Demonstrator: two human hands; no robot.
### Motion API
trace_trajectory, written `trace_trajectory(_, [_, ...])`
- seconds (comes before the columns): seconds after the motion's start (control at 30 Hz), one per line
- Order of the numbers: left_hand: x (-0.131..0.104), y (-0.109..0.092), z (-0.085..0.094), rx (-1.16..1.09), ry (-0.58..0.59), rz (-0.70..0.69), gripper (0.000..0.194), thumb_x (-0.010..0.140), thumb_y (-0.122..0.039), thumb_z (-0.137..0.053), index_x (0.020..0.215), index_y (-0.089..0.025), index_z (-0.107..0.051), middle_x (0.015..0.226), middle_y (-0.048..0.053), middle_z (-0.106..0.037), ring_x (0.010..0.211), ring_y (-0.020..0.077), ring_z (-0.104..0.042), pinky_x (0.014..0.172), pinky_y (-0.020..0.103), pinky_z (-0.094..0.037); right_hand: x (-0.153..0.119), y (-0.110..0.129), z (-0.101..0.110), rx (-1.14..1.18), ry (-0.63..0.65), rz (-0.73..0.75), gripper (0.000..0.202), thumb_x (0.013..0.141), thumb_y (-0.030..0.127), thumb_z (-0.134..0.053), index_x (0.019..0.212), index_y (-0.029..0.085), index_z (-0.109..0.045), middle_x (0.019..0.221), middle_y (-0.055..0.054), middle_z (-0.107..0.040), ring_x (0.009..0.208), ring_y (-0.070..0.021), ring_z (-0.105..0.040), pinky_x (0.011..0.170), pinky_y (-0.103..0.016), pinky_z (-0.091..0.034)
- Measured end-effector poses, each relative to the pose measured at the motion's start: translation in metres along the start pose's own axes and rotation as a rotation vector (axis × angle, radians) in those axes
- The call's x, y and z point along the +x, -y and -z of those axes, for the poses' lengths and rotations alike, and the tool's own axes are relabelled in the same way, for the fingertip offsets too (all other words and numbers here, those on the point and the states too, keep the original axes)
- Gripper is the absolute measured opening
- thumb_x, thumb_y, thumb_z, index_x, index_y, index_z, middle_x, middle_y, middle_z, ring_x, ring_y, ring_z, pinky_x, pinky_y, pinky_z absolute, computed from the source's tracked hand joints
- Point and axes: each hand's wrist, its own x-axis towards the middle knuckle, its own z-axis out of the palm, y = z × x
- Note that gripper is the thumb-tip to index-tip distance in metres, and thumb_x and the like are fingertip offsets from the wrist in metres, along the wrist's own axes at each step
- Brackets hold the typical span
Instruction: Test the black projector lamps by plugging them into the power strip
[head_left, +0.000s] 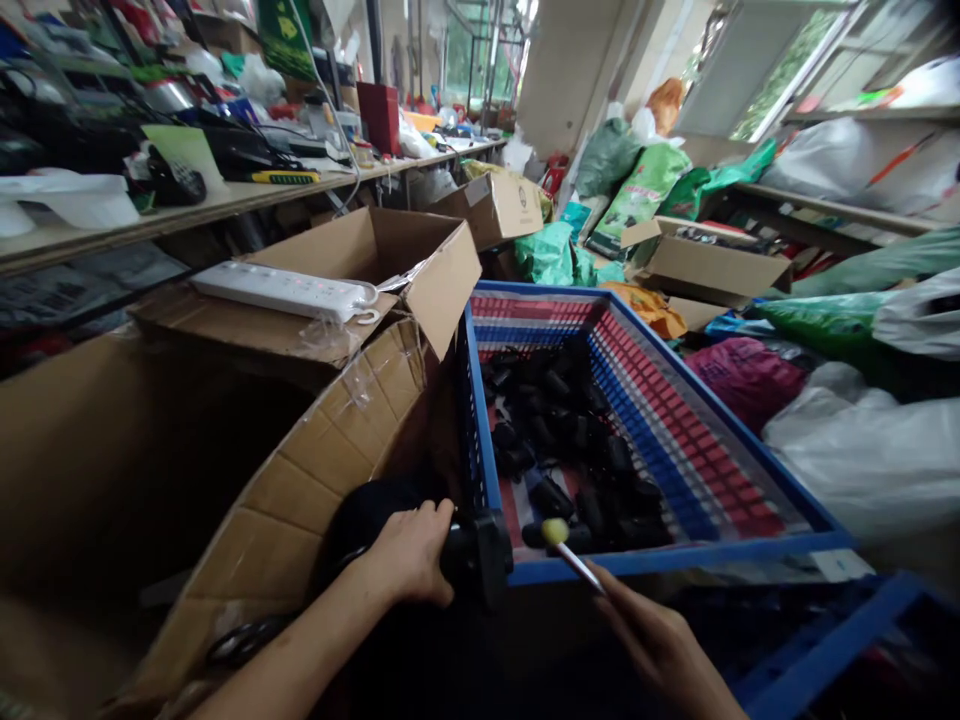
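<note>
My left hand (pixel 416 555) is wrapped round a dark black object (pixel 484 560) at the near left corner of the blue basket. My right hand (pixel 649 625) grips a thin metallic stick (pixel 579 568) with a rounded yellowish tip, which points up and left over the basket's near rim. The tip and the black object are apart. Many small black parts (pixel 555 430) lie in the blue plastic basket (pixel 675 560), on a red, white and blue striped lining. The fingers of my left hand are partly hidden behind the black object.
Open cardboard boxes (pixel 300 480) stand on the left, with a white power strip (pixel 281 288) on a flap. A cluttered workbench (pixel 247 195) runs along the back left. Plastic bags (pixel 870 440) and another open box (pixel 712 265) lie on the right. A second blue crate (pixel 847 640) is at lower right.
</note>
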Motion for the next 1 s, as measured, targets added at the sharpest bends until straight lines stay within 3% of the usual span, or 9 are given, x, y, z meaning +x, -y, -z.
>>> trace_trajectory(0.1, [0.002,0.003,0.000,-0.091,-0.006,0.007,0.062,0.044,-0.027,-0.072,0.100,-0.017,-0.050,0.102,0.013,-0.057,0.094,0.0385,-0.057,0.082,0.048,-0.044,0.004,-0.003,-0.001,0.076,-0.020,-0.125,0.035,0.086,0.030,-0.051,0.120,0.021,-0.057,0.102,-0.004,-0.069,0.096,-0.0206,-0.065,0.084,-0.026,-0.052])
trace_trajectory(0.27, [-0.002,0.011,0.009,-0.476,0.065,0.043,0.063,0.043,-0.037,-0.074,0.096,-0.016,-0.048,0.096,0.011,-0.059,0.094,0.0349,-0.055,0.082,0.044,-0.043,0.027,0.023,0.004,0.289,-0.018,-0.309,0.035,0.073,0.042,-0.067,0.097,0.018,-0.061,0.078,-0.002,-0.065,0.072,-0.0193,-0.063,0.063,-0.026,-0.053])
trace_trajectory(0.47, [-0.016,0.013,0.009,-1.155,0.448,-0.014,0.052,0.049,-0.043,-0.061,0.091,-0.013,-0.062,0.084,0.006,-0.065,0.076,0.0206,-0.060,0.071,0.029,-0.046,0.056,0.058,0.001,0.736,0.162,-0.237,0.075,0.057,0.034,-0.082,0.122,0.023,-0.046,0.127,-0.008,-0.052,0.114,-0.0263,-0.049,0.098,-0.039,-0.040])
trace_trajectory(0.57, [-0.019,0.013,0.002,-1.348,0.529,-0.030,0.045,0.050,-0.042,-0.061,0.081,-0.011,-0.067,0.074,0.006,-0.065,0.065,0.0150,-0.057,0.065,0.024,-0.044,0.067,0.068,-0.001,0.867,0.250,-0.203,0.080,0.053,0.032,-0.085,0.122,0.025,-0.045,0.127,-0.006,-0.051,0.117,-0.0251,-0.047,0.102,-0.039,-0.034])
trace_trajectory(0.7, [-0.024,0.012,-0.004,-1.492,0.593,-0.063,0.047,0.056,-0.042,-0.065,0.091,-0.011,-0.068,0.080,0.007,-0.066,0.068,0.0139,-0.058,0.065,0.022,-0.044,0.071,0.067,-0.009,0.837,0.265,-0.177,0.072,0.050,0.032,-0.086,0.113,0.023,-0.052,0.115,-0.004,-0.056,0.111,-0.0244,-0.049,0.102,-0.037,-0.033])
trace_trajectory(0.8, [-0.030,0.009,-0.005,-1.563,0.605,-0.125,0.060,0.059,-0.038,-0.068,0.113,-0.015,-0.058,0.095,0.008,-0.066,0.084,0.0184,-0.060,0.072,0.025,-0.045,0.066,0.058,-0.019,0.865,0.259,-0.236,0.071,0.046,0.035,-0.087,0.107,0.022,-0.053,0.109,-0.004,-0.056,0.105,-0.0251,-0.051,0.096,-0.038,-0.037])
trace_trajectory(0.87, [-0.032,0.006,-0.007,-1.611,0.591,-0.160,0.077,0.060,-0.033,-0.070,0.130,-0.020,-0.041,0.109,0.008,-0.062,0.096,0.0217,-0.058,0.077,0.028,-0.046,0.060,0.054,-0.026,0.905,0.269,-0.274,0.074,0.042,0.036,-0.088,0.105,0.020,-0.053,0.106,-0.005,-0.057,0.101,-0.0255,-0.052,0.093,-0.039,-0.039])
trace_trajectory(0.93, [-0.032,0.005,-0.011,-1.681,0.508,-0.188,0.095,0.058,-0.025,-0.071,0.139,-0.026,-0.021,0.124,0.007,-0.053,0.108,0.0236,-0.054,0.088,0.034,-0.043,0.055,0.054,-0.031,0.942,0.276,-0.301,0.074,0.041,0.036,-0.088,0.105,0.019,-0.053,0.105,-0.006,-0.057,0.100,-0.0259,-0.052,0.091,-0.039,-0.039])
trace_trajectory(1.0, [-0.031,0.005,-0.014,-1.711,0.411,-0.223,0.104,0.054,-0.018,-0.072,0.139,-0.031,-0.013,0.133,0.005,-0.044,0.119,0.0242,-0.047,0.097,0.038,-0.038,0.051,0.058,-0.034,0.986,0.280,-0.315,0.073,0.043,0.033,-0.088,0.106,0.019,-0.053,0.105,-0.006,-0.057,0.101,-0.0259,-0.052,0.091,-0.038,-0.039])
